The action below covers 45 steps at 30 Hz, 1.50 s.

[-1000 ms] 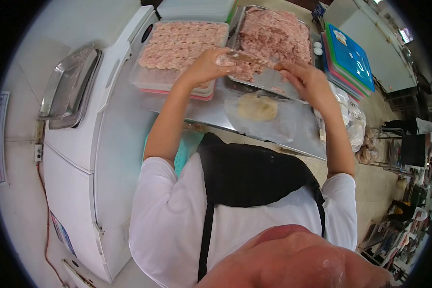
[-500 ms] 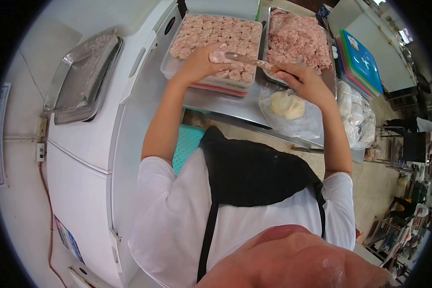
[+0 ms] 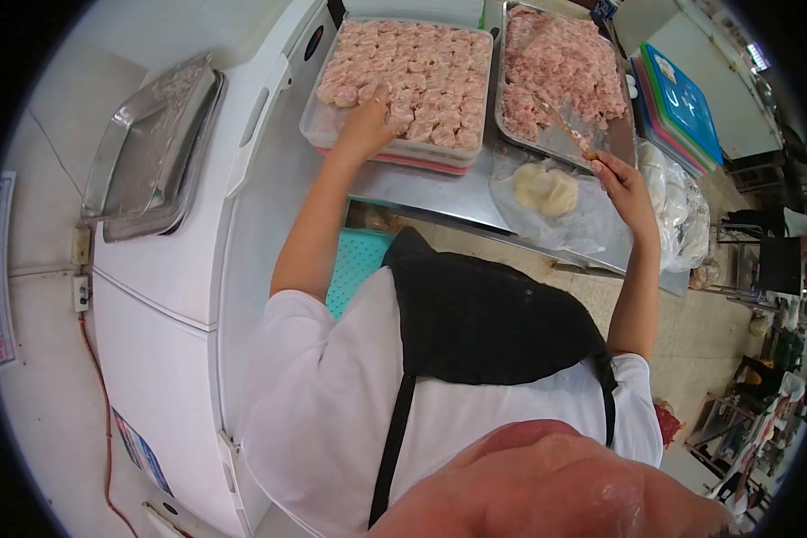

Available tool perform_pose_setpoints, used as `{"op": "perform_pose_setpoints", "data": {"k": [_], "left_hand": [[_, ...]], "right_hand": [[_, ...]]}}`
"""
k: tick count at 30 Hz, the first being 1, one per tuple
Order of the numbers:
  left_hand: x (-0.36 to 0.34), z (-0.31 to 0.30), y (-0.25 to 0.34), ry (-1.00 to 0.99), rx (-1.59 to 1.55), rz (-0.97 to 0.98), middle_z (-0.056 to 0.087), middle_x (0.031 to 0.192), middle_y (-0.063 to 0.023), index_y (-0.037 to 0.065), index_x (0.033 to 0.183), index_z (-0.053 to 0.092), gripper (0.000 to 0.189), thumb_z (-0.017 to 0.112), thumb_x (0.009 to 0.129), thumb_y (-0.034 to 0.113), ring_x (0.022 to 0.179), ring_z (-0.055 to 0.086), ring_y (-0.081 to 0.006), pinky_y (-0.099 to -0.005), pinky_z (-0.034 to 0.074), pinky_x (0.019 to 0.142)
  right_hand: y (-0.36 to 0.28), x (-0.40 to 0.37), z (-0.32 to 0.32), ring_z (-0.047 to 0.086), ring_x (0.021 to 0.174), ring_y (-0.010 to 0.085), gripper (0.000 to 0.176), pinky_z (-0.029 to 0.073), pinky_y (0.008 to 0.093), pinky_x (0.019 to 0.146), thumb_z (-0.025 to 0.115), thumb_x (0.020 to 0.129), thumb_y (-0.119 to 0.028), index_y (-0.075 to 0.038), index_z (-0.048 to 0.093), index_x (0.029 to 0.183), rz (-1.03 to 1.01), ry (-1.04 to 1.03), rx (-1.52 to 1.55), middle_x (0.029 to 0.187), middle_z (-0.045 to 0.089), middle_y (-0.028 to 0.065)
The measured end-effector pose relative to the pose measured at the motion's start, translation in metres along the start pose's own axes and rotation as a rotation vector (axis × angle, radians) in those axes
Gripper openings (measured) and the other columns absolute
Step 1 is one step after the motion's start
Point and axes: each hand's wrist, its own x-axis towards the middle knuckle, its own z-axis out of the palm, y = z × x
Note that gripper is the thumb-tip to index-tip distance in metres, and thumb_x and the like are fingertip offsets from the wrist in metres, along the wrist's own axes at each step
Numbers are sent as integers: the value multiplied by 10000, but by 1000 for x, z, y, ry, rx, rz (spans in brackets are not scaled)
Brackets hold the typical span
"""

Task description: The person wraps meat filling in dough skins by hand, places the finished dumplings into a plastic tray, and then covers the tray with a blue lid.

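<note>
My left hand is lowered over the near left part of a clear plastic box packed with rows of meat-filled dumplings. Its fingers are closed around a dumpling at the edge of the rows, mostly hidden by the hand. My right hand grips the wooden handle of a narrow filling spatula, smeared with meat. The spatula's blade reaches into a metal tray of pink minced meat. Just left of that hand, a pale round of dough wrappers lies on a plastic bag.
Coloured plastic lids are stacked right of the meat tray, with white plastic bags nearer me. On the left, metal trays rest on a white freezer. A turquoise basket sits below the steel table.
My hands have moved apart. The left one went from above the box down to the dumpling rows with its filled dumpling; the right swung the spatula away to the meat tray.
</note>
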Motion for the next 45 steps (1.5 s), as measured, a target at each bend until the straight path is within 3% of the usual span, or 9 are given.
{"op": "perform_pose_setpoints", "data": {"k": [6, 15, 22, 27, 30, 33, 37, 41, 45], "left_hand": [[17, 25, 12, 246, 64, 111, 581, 1078, -300, -91, 1292, 364, 688, 691, 718, 100, 1021, 573, -416, -430, 469, 840], [11, 8, 36, -37, 106, -309, 570, 1130, -295, -30, 1286, 433, 639, 689, 715, 99, 1091, 552, -397, -402, 465, 863], [5, 0, 40, 27, 145, -274, 562, 1164, -281, -4, 1328, 418, 636, 626, 734, 84, 1115, 534, -399, -399, 434, 925], [-2, 4, 64, 96, 245, -467, 551, 1211, -263, 41, 1402, 359, 678, 567, 757, 46, 1128, 520, -413, -385, 419, 948], [2, 25, 105, 109, 150, -480, 601, 1049, -260, 20, 1243, 509, 482, 538, 762, 45, 1008, 562, -407, -447, 448, 884], [10, 49, 145, 212, 429, -173, 601, 1028, -222, 37, 1160, 557, 376, 552, 785, 54, 1012, 546, -389, -440, 449, 877], [6, 130, 185, 261, 38, 283, 598, 969, -138, 37, 1022, 600, 263, 590, 760, 17, 973, 565, -344, -398, 451, 858], [-16, 209, 199, -119, -155, 186, 597, 969, -97, 70, 1028, 625, 280, 672, 754, 107, 979, 557, -305, -402, 439, 873], [-23, 236, 210, -104, 27, 244, 587, 1008, -90, 85, 1013, 644, 280, 693, 742, 136, 996, 535, -305, -403, 419, 880]], "right_hand": [[23, 10, -24, 535, 830, 75, 311, 437, 216, 752, 608, 916, -198, 36, 624, 1120, -49, -21, -33, 936, 653, 37], [64, 47, -65, 577, 911, 119, 312, 445, 251, 829, 594, 921, -205, 38, 621, 1116, -129, -124, -15, 993, 674, 88], [105, 82, -84, 546, 794, 123, 312, 442, 271, 731, 505, 967, -261, 13, 640, 1029, -205, -259, -89, 837, 617, 74], [98, 113, -98, 627, 853, 323, 283, 478, 377, 757, 512, 929, -257, -24, 669, 964, -333, -353, -369, 887, 659, 176], [104, 139, -94, 611, 824, 355, 279, 480, 409, 729, 520, 918, -276, -48, 676, 950, -496, -375, -589, 861, 650, 175], [85, 152, -78, 612, 808, 363, 313, 483, 433, 717, 513, 917, -323, -56, 677, 906, -607, -340, -677, 835, 643, 175], [128, 202, -24, 623, 788, 358, 350, 489, 454, 696, 507, 915, -368, -64, 671, 858, -808, -297, -734, 810, 644, 169], [145, 185, -2, 630, 767, 363, 388, 502, 455, 707, 480, 930, -369, -44, 658, 814, -657, -384, -645, 788, 648, 183], [140, 157, -8, 630, 754, 359, 402, 501, 449, 702, 465, 940, -370, -41, 657, 810, -465, -552, -559, 783, 650, 184]]}}
